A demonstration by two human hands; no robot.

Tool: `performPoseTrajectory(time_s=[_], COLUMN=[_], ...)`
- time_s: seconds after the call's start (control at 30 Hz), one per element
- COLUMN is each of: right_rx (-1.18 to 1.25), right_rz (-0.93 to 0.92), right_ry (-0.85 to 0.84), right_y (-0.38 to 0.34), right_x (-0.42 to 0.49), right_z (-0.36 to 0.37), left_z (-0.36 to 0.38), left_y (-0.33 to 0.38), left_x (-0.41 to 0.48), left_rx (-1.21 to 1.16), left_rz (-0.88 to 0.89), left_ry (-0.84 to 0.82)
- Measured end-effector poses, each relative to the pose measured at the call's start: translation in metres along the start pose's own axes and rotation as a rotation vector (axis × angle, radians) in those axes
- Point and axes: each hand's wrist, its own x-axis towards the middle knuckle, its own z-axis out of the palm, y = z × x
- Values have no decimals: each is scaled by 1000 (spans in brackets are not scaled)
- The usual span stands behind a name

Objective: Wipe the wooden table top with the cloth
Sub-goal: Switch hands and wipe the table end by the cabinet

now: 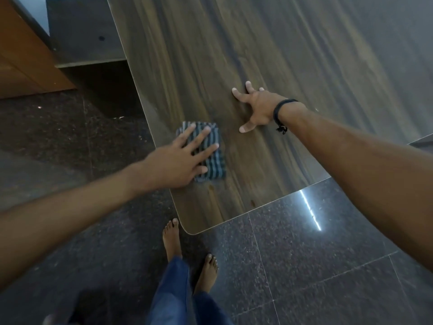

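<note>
The cloth (207, 152), a folded striped rectangle, sits flat on the tabletop (269, 55) close to its left edge and not far from the near rounded corner, and the left hand (178, 158) is right on top of it, palm down, fingers (212, 147) spread wide and pressing, not curled round it at all. So that's a flat, open press, the fabric pinned rather than gripped. The cloth's long side runs away from the person, roughly in line with that left table edge, and only its far and right-hand portions peek out from beneath the fingers; how much of it lies under the palm is hidden. Over to the right of the cloth and a touch further out, well clear of it, the right hand (256, 107) is planted on bare wood, fingers splayed, thumb out, holding nothing, looking like a brace, a dark band (283, 105) on the wrist. The left hand owns the cloth, then, and nearly all the unwiped-looking wood stretches ahead and to the right of it, so the stroke likely has to run that way. The table's far end is cut off by the frame, and whether the surface is damp or dusty is hard to make out through the sheen. Below, bare feet (172, 238) on dark polished floor (328, 231).
</note>
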Motion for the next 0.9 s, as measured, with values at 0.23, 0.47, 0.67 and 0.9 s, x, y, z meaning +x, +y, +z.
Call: performPoseTrajectory(time_s=[0.23,0.47,0.67,0.9], right_rx=[140,100,31,15], right_rz=[174,130,127,142], right_ry=[179,135,90,119], right_y=[12,17,13,6], right_x=[-13,-18,-23,-30], right_z=[36,47,40,41], left_z=[-23,8,-10,-11], left_y=[-33,10,-12,-17], left_x=[29,0,40,3], left_rx=[-96,203,-61,120], left_rz=[-345,-39,-276,-124], left_ry=[141,166,77,23])
